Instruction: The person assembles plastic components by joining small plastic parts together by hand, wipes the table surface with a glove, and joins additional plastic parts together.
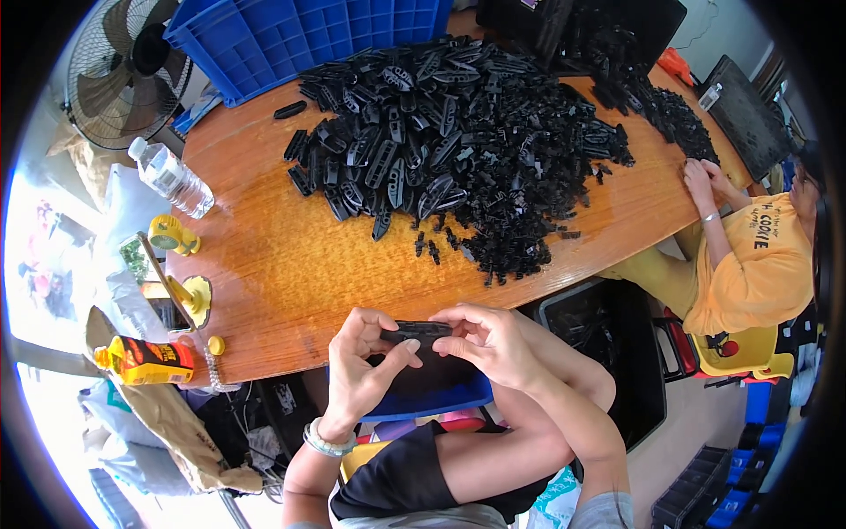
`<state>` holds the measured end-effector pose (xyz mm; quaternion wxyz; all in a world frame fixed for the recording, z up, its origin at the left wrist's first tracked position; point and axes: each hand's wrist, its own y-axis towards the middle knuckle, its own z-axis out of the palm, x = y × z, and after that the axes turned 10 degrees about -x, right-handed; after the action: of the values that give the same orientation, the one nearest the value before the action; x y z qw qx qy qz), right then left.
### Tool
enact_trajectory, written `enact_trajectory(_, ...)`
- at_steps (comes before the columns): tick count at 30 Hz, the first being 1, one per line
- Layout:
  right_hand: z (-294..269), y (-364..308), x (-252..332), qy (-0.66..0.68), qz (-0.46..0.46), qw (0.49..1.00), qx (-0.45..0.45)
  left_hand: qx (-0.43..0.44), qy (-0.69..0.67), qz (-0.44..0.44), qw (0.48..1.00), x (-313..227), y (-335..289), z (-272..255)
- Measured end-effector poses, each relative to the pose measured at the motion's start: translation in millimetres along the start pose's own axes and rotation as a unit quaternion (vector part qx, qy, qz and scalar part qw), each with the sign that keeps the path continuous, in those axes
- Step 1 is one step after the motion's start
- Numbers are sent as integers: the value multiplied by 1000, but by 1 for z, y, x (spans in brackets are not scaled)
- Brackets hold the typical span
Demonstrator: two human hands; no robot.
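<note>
Between my two hands is a small, long black plastic part (pixel 418 331), held level just past the table's near edge. My left hand (pixel 363 354) pinches its left end with thumb and fingers. The right end is gripped by my right hand (pixel 486 342), its thumb along the near side. Fingers cover both ends of the part. Beyond my hands, a large heap of black plastic parts (pixel 388 150) lies on the wooden table (pixel 273 256); longer boat-shaped pieces are on the left, smaller pieces (pixel 511 220) on the right.
A blue crate (pixel 291 40) stands behind the heap. Along the left edge are a water bottle (pixel 172 176), a small yellow fan (pixel 174 234), a phone stand (pixel 189 300) and an orange bottle (pixel 145 360). A blue bin (pixel 423 397) sits below my hands. A co-worker (pixel 749 256) handles parts at right.
</note>
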<state>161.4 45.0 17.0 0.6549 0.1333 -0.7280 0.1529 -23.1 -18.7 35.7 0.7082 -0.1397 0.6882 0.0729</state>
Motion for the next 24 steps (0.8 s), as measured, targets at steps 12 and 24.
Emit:
enact_trajectory(12, 4, 4, 6, -112, -300, 941, -108, 8, -65, -9, 998, 1, -1, 3)
enact_trajectory(24, 9, -4, 15, 101, 59, 993, 20, -23, -80, -17, 996, -5, -5, 3)
